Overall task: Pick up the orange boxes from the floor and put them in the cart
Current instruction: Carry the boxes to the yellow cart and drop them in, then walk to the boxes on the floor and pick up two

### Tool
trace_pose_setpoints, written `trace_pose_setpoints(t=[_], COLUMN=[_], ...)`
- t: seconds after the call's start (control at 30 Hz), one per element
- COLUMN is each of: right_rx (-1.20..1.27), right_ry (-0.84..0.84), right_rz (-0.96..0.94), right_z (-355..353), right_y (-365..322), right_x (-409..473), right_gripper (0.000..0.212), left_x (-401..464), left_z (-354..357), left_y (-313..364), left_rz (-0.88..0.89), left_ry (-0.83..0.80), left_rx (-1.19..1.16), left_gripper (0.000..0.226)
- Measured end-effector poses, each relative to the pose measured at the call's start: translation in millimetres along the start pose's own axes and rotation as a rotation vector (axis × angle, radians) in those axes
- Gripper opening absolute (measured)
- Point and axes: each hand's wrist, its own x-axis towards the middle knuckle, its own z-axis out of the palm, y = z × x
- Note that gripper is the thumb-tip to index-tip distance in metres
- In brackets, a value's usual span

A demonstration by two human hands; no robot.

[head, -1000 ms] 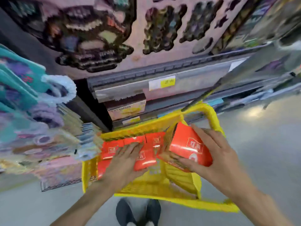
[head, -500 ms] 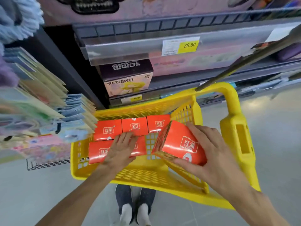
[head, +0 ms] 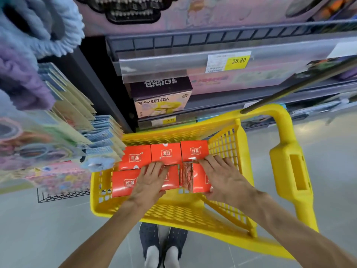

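Your shoes (head: pixel 161 246) stand on the grey floor (head: pixel 48 229) just under the near rim of the yellow cart (head: pixel 108 207). Your left hand (head: pixel 149 185) lies flat, fingers straight, on the front-left orange box (head: pixel 126 182) in the cart. Just to its right, your right hand (head: pixel 225 179) covers the front-right orange box (head: pixel 195 180), fingers spread over its top and thumb curled against its near edge, holding it. Beyond your fingertips, 3 more orange boxes (head: pixel 166 152) sit side by side against the far wall. Further back, the shelf (head: pixel 173 62) carries a price tag (head: pixel 238 60) reading 25.80
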Motion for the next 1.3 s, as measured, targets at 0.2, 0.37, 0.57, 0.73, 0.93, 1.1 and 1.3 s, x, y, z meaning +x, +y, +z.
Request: trace_pose_setpoints(t=[0.2,0.37,0.57,0.73,0.93,1.1,1.3], right_rx=[0.021,0.050,0.056,0.078,0.183,0.183,0.183], right_ry=[-0.014,-0.076,-0.017,0.007,0.005,0.196,0.317], right_rz=[0.017,-0.001,0.066,0.064,0.070,0.027,0.152], right_z=[18.8,46.6,80.4,94.7,55.4,-10.0,-127.0], right_y=[-1.4,-12.5,-29.0,-27.1,-14.3,-2.7,28.1], right_x=[-6.9,23.2,53.6,41.4,6.9,-49.8,-152.4], right_gripper=[0.089,0.095,0.100,0.110,0.096,0.081,0.078], left_x=[-2.8,-3.5,-3.5,-6.4,-20.8,-27.5,-38.2], left_z=[5.1,7.4,11.6,9.4,-25.3,-108.7,-247.3], left_y=[-2.9,-1.1,-0.2,2.8,10.8,33.5,101.9], left_rz=[-0.002,-0.013,-0.021,-0.021,0.009,0.114,0.309], left_ry=[0.010,0.019,0.048,0.033,0.073,0.229,0.354], left_rx=[0.005,0.009,0.003,-0.008,-0.114,-0.172,-0.103], left_gripper=[0.090,0.091,0.092,0.094,0.078,0.066,0.082])
